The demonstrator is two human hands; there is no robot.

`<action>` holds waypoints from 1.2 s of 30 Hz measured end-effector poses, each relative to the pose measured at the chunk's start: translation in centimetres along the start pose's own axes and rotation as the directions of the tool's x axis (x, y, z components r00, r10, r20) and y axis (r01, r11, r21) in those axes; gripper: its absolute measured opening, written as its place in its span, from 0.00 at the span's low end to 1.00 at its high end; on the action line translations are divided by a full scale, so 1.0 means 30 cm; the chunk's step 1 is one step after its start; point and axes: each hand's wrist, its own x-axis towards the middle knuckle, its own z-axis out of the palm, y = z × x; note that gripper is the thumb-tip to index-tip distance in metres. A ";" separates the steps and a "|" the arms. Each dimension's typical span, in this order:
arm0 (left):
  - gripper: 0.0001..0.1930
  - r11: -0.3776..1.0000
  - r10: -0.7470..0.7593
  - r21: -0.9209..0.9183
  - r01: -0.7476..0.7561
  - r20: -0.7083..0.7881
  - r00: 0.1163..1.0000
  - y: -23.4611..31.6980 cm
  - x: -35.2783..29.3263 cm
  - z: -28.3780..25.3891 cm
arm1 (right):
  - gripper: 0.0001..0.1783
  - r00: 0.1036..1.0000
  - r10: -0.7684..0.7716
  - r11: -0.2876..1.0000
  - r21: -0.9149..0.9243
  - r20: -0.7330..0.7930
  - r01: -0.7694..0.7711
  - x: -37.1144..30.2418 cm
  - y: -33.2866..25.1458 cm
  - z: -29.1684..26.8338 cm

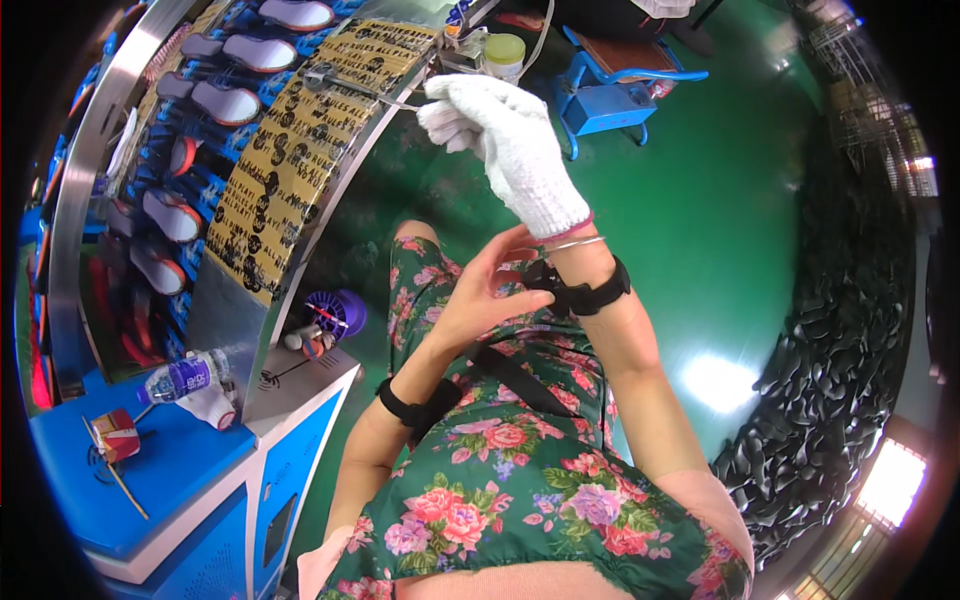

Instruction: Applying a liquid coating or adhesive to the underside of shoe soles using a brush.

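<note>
A white knitted glove (515, 150) with a red cuff covers my right hand (490, 120), raised in the upper middle. Its fingers are bent and closed toward the left; whatever lies inside them is hidden. A thin rod (385, 98) runs from over the bench up to these fingers, but I cannot tell whether they grip it. My bare left hand (487, 290) is beside my right wrist, thumb and fingers apart. Its fingertips are near the glove's cuff and by the black wrist strap (590, 293). A thin bangle (577, 243) sits between cuff and strap.
Shoe soles (262, 52) stand in rows on the rack at left, beside a patterned-tape ledge (275, 180). A water bottle (185, 378), another glove (212, 408) and a small red box (115, 435) lie on the blue surface. A blue stool (610, 100) stands ahead; dark pieces (790, 430) pile at right.
</note>
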 end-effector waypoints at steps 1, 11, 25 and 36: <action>0.39 1.000 0.008 0.016 -0.008 0.037 0.999 -0.016 0.000 -0.002 | 0.16 0.999 0.033 0.993 0.112 -0.034 -0.029 -0.005 -0.006 0.009; 0.28 0.991 -0.081 -0.083 0.100 0.214 0.974 -0.029 -0.005 0.009 | 0.16 0.990 0.140 0.748 0.655 0.001 -0.107 -0.018 -0.045 0.043; 0.32 0.994 -0.094 -0.028 0.106 0.275 0.957 -0.058 0.007 -0.048 | 0.16 0.974 0.139 0.916 0.396 -0.182 -0.057 -0.009 0.003 0.083; 0.23 0.996 -0.079 -0.034 0.080 0.042 0.996 -0.109 0.015 -0.163 | 0.16 0.988 0.146 0.925 -0.348 -0.046 -0.153 -0.120 0.193 -0.046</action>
